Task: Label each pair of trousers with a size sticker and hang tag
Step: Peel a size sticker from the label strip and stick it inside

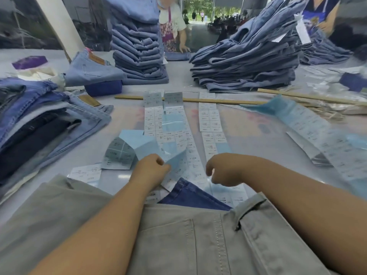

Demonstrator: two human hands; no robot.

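Centrally, hands (151, 167) at sticker strips (174, 135), table edge (258, 147)

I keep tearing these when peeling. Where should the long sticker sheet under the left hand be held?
Take the sticker sheet at its curled-up near edge, pinching from the left as the left hand does; that lifted flap gives the fingers room, the rest lies flat.

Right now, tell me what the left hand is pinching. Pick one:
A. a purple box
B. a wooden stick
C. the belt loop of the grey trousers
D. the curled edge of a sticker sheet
D: the left hand has its fingers curled on the lifted blue edge of the sticker sheet, above the grey trousers, while the right hand hovers next to it.
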